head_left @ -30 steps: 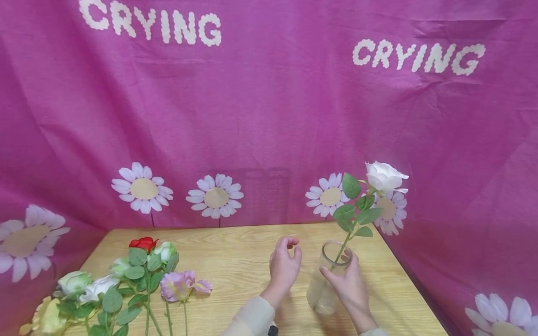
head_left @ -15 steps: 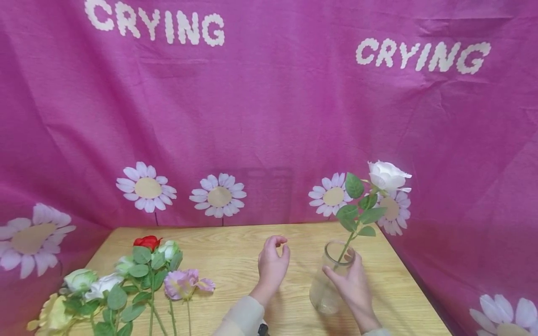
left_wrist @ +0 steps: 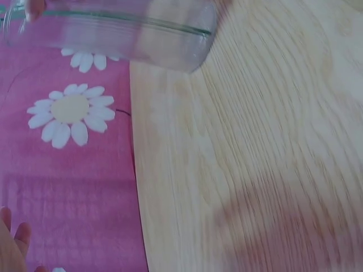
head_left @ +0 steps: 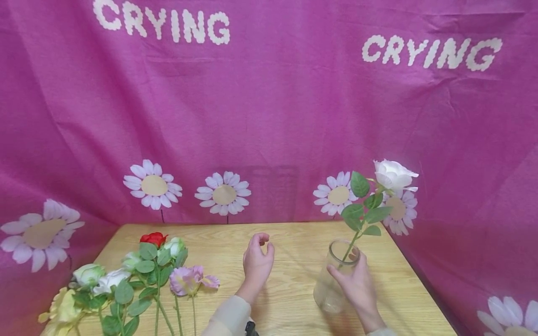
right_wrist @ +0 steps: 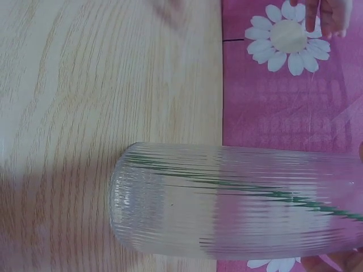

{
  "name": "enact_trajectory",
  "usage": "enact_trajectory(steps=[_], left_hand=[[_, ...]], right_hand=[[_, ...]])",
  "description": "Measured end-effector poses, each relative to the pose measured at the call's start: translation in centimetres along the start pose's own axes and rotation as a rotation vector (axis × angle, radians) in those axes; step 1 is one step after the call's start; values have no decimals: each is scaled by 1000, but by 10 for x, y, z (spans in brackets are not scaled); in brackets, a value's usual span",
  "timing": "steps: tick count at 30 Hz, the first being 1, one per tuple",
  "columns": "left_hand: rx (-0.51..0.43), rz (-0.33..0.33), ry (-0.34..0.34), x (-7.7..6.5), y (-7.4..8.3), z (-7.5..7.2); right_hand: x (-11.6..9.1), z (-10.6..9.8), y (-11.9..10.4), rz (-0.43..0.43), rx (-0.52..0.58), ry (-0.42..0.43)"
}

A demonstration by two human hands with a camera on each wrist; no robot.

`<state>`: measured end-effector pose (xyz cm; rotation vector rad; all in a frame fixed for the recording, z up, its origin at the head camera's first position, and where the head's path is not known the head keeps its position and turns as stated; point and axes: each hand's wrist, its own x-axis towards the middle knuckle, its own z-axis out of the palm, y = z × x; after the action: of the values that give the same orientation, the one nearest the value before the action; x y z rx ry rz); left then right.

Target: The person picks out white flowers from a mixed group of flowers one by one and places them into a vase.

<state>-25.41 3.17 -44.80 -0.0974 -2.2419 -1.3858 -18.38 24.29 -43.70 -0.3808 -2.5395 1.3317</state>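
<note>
My right hand [head_left: 357, 285] grips a clear ribbed glass vase [head_left: 329, 295] near its rim, thumb on the near side. The vase stands on the table, and a white rose [head_left: 394, 175] with green leaves leans to the right out of it. Through the glass in the right wrist view, its green stem [right_wrist: 278, 195] runs slantwise down to the base. My left hand [head_left: 256, 265] hovers over the table left of the vase, fingers loosely curved around nothing. In the left wrist view only some fingertips of that hand show at the lower left edge.
Several artificial flowers lie at the table's left: a red rose [head_left: 153, 239], a purple flower [head_left: 185, 281], a yellow flower [head_left: 65, 305] and white-green roses [head_left: 89, 275]. A magenta cloth [head_left: 269, 116] with printed daisies hangs behind the wooden table [head_left: 294, 252].
My left hand has moved left, away from the vase. The right hand keeps its grip on the vase. The whole head view has shifted slightly, so the scene sits further right.
</note>
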Motion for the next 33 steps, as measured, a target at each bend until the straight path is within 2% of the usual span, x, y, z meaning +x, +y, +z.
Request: enact_trajectory(steps=[10,20,27,33], left_hand=[[1,-57,99,12,-19,-20],[41,-115,129,20,-38,-48],[40,-166,179,24,-51,-70],[88,-192,184,26,-61,-87]], right_hand=[[-1,-1,0,10,-38,14],[-1,-2,1,23,-70,10],[0,-1,2,26,-64,10],[0,0,1,24,-64,7]])
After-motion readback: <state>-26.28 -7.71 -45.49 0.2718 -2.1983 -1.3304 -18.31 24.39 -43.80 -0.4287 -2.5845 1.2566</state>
